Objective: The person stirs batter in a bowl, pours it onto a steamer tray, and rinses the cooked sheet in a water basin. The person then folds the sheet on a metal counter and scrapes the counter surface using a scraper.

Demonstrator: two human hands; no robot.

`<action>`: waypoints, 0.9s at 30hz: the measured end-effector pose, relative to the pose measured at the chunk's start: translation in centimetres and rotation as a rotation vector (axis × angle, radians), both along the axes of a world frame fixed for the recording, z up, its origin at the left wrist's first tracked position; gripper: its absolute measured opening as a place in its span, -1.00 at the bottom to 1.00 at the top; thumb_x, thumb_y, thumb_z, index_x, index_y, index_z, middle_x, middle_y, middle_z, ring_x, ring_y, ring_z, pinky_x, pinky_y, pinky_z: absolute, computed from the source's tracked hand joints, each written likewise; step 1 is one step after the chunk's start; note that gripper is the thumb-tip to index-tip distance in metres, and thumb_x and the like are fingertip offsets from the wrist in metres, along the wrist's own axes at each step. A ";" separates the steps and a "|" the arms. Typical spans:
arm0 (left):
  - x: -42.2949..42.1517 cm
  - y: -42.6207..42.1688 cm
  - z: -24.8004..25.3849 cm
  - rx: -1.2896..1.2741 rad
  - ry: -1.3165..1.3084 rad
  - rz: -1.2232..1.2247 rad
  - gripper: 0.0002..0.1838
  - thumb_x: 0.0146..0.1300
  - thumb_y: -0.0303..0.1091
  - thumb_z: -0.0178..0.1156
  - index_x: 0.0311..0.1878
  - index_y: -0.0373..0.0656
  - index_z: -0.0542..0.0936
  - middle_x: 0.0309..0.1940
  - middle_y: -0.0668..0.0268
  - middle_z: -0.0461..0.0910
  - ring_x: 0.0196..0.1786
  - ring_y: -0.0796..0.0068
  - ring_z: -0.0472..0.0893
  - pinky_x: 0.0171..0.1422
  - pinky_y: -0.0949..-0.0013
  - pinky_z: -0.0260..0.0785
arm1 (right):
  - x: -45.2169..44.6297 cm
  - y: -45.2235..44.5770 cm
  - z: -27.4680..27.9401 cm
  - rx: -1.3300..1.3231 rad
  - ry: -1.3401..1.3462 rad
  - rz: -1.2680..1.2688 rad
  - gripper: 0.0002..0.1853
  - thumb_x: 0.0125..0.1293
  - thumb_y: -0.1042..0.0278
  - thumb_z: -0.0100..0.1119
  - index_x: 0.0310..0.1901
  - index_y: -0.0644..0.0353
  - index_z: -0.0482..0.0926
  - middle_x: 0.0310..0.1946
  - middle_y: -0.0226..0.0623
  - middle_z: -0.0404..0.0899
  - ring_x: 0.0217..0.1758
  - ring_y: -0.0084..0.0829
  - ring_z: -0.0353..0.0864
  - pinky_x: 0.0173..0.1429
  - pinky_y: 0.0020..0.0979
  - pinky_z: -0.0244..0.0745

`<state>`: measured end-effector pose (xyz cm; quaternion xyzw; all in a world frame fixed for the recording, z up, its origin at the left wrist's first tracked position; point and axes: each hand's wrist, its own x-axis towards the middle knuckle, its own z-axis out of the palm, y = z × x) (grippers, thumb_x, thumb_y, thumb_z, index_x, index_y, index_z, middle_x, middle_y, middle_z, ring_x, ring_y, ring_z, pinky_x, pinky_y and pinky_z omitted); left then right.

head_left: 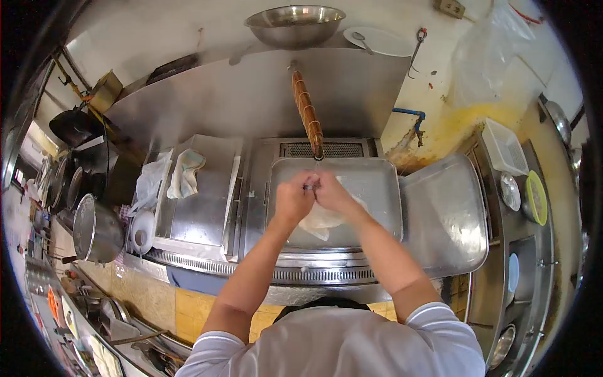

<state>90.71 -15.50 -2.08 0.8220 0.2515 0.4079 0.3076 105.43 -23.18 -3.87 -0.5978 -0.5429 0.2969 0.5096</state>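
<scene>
My left hand [294, 198] and my right hand [333, 193] meet over a large metal tray [383, 182], fingers closed and pressed together. Between and below them is a whitish translucent plastic bag [320, 221], whose gathered top appears pinched in both hands. The fingers hide most of that gathered part. What the bag contains cannot be made out. Just beyond the hands hangs a brown bundle of sticks [306, 113] bound with ties, its lower end above the tray's far edge.
A second metal tray [443, 213] leans at the right. A folded cloth [186, 174] lies on the steel counter [201, 217] to the left, near a large pot [97, 229]. A steel bowl [295, 26] and a white oval plate [380, 41] sit on the back ledge.
</scene>
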 end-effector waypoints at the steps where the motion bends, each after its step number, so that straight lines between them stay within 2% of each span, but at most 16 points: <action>1: 0.0 -0.1 1.5 0.007 0.003 -0.013 -0.66 0.07 -0.67 0.17 -0.11 -0.15 0.74 -0.19 0.06 0.76 -0.11 -0.01 0.76 0.02 0.16 0.62 | 0.8 0.0 -2.1 -0.084 -0.133 -0.041 -0.73 0.27 0.52 0.12 -0.05 0.21 0.73 -0.09 0.07 0.74 -0.04 -0.15 0.75 0.07 -0.18 0.59; 3: -3.9 2.6 5.7 -0.060 -0.081 0.153 -0.66 0.13 -0.74 0.09 -0.12 -0.25 0.74 -0.24 0.15 0.78 -0.15 0.28 0.76 0.05 0.30 0.58 | 4.1 -1.4 -8.4 -0.254 -0.396 -0.125 -0.74 0.25 0.52 0.12 -0.08 0.25 0.72 -0.11 0.08 0.74 -0.06 -0.12 0.75 0.06 -0.15 0.59; 4: -6.1 5.0 5.6 -0.207 -0.239 0.166 -0.66 0.15 -0.77 0.06 -0.11 -0.29 0.72 -0.25 0.19 0.77 -0.14 0.42 0.72 0.07 0.35 0.54 | 6.6 -3.8 -9.2 -0.370 -0.470 -0.180 -0.72 0.22 0.49 0.12 -0.07 0.25 0.73 -0.10 0.09 0.74 -0.01 0.03 0.71 0.13 -0.07 0.58; 5: -7.2 6.1 5.1 -0.180 -0.218 0.209 -0.67 0.16 -0.77 0.07 -0.11 -0.29 0.72 -0.25 0.18 0.77 -0.13 0.43 0.72 0.06 0.35 0.54 | 9.5 -5.8 -9.6 -0.481 -0.547 -0.234 -0.69 0.19 0.46 0.11 -0.06 0.24 0.73 -0.09 0.10 0.73 0.05 0.18 0.68 0.19 0.01 0.58; 7: -9.2 6.2 4.0 -0.138 -0.160 0.297 -0.67 0.17 -0.77 0.07 -0.11 -0.28 0.72 -0.24 0.17 0.77 -0.12 0.44 0.72 0.05 0.35 0.54 | 12.0 -7.4 -10.5 -0.525 -0.761 -0.290 -0.69 0.19 0.55 0.12 -0.05 0.26 0.72 -0.16 0.08 0.73 -0.11 -0.06 0.75 0.04 -0.13 0.60; 8: -8.2 5.0 3.1 -0.138 -0.129 0.302 -0.66 0.13 -0.77 0.10 -0.11 -0.26 0.72 -0.26 0.18 0.78 -0.16 0.39 0.74 0.02 0.35 0.56 | 11.6 -7.1 -10.6 -0.494 -0.682 -0.268 -0.69 0.19 0.55 0.12 -0.04 0.26 0.72 -0.17 0.08 0.73 -0.12 -0.08 0.75 0.03 -0.14 0.60; 10: -5.4 2.9 -0.2 -0.111 -0.021 0.137 -0.65 0.09 -0.76 0.11 -0.12 -0.22 0.73 -0.26 0.16 0.78 -0.18 0.28 0.77 0.01 0.31 0.59 | 6.9 -4.4 -4.7 -0.428 -0.531 -0.233 -0.68 0.20 0.54 0.11 -0.03 0.25 0.72 -0.19 0.09 0.73 -0.12 -0.11 0.76 0.02 -0.16 0.61; 12: -1.7 -0.2 -0.7 0.047 0.180 0.067 -0.62 0.04 -0.75 0.11 -0.14 -0.19 0.74 -0.23 0.13 0.79 -0.16 0.19 0.79 0.04 0.26 0.61 | 1.3 -0.6 -2.7 0.118 -0.103 -0.127 -0.72 0.21 0.54 0.08 -0.08 0.27 0.70 -0.23 0.13 0.71 -0.18 -0.16 0.74 -0.05 -0.14 0.60; 15: -1.8 0.3 2.9 0.035 -0.043 0.032 -0.63 0.03 -0.74 0.12 -0.15 -0.17 0.75 -0.19 0.10 0.78 -0.12 0.16 0.79 0.06 0.23 0.61 | -0.9 -1.1 -1.1 -0.198 -0.253 -0.038 -0.77 0.22 0.55 0.07 -0.15 0.29 0.68 -0.27 0.17 0.67 -0.21 -0.18 0.72 -0.08 -0.10 0.58; 17: -5.4 3.1 6.1 -0.107 -0.213 0.123 -0.67 0.07 -0.75 0.11 -0.16 -0.27 0.73 -0.24 0.17 0.79 -0.13 0.35 0.76 0.12 0.33 0.56 | 4.0 -3.5 -8.6 -0.246 -0.402 -0.201 -0.82 0.22 0.55 0.06 -0.21 0.30 0.65 -0.29 0.18 0.64 -0.20 -0.03 0.72 -0.07 -0.03 0.56; 18: -7.2 4.6 6.6 -0.224 -0.259 0.236 -0.80 0.19 -0.69 0.18 -0.17 -0.31 0.72 -0.28 0.23 0.76 -0.16 0.48 0.69 0.08 0.38 0.52 | 7.6 -5.9 -11.2 -0.174 -0.546 -0.183 -0.82 0.21 0.53 0.07 -0.22 0.30 0.65 -0.27 0.18 0.65 -0.17 0.04 0.71 -0.04 -0.01 0.56; 19: -8.8 5.4 6.8 -0.247 -0.262 0.292 -0.91 0.35 -0.53 0.25 -0.17 -0.33 0.71 -0.33 0.25 0.73 -0.23 0.52 0.64 -0.02 0.38 0.50 | 10.5 -8.0 -12.8 -0.265 -0.605 -0.257 -0.77 0.25 0.44 0.07 -0.17 0.29 0.69 -0.15 0.17 0.67 -0.02 0.05 0.69 0.11 0.00 0.55; 20: -10.3 6.0 5.6 -0.181 -0.163 0.358 -0.80 0.45 -0.37 0.27 -0.18 -0.36 0.70 -0.41 0.24 0.68 -0.28 0.56 0.59 -0.10 0.38 0.46 | 13.3 -10.0 -14.4 -0.363 -0.662 -0.324 -0.71 0.28 0.35 0.06 -0.13 0.27 0.73 -0.03 0.16 0.69 0.12 0.07 0.67 0.26 0.01 0.54; 23: -11.4 7.1 -1.5 -0.289 -0.069 0.440 -0.76 0.45 -0.31 0.29 -0.15 -0.34 0.72 -0.43 0.23 0.71 -0.35 0.53 0.53 -0.18 0.32 0.45 | 15.9 -13.7 -10.5 -0.375 -0.670 -0.394 -0.75 0.22 0.41 0.10 -0.20 0.29 0.74 -0.17 0.14 0.72 -0.03 0.10 0.71 0.11 -0.02 0.60; 25: -11.8 7.6 -5.5 -0.368 0.024 0.524 -0.73 0.41 -0.24 0.31 -0.19 -0.33 0.72 -0.45 0.10 0.70 -0.34 0.33 0.64 -0.12 0.25 0.50 | 17.6 -13.9 -8.3 -0.405 -0.577 -0.486 -0.77 0.20 0.43 0.12 -0.22 0.30 0.74 -0.28 0.11 0.73 -0.19 0.09 0.74 -0.02 -0.06 0.63; 27: -11.9 8.5 -10.1 -0.360 0.176 0.575 -0.70 0.34 -0.19 0.35 -0.18 -0.31 0.72 -0.41 0.01 0.71 -0.29 0.16 0.71 -0.05 0.18 0.53 | 17.4 -13.9 -5.1 -0.323 -0.458 -0.514 -0.79 0.21 0.42 0.19 -0.22 0.31 0.74 -0.39 0.00 0.72 -0.35 -0.07 0.72 -0.17 -0.15 0.62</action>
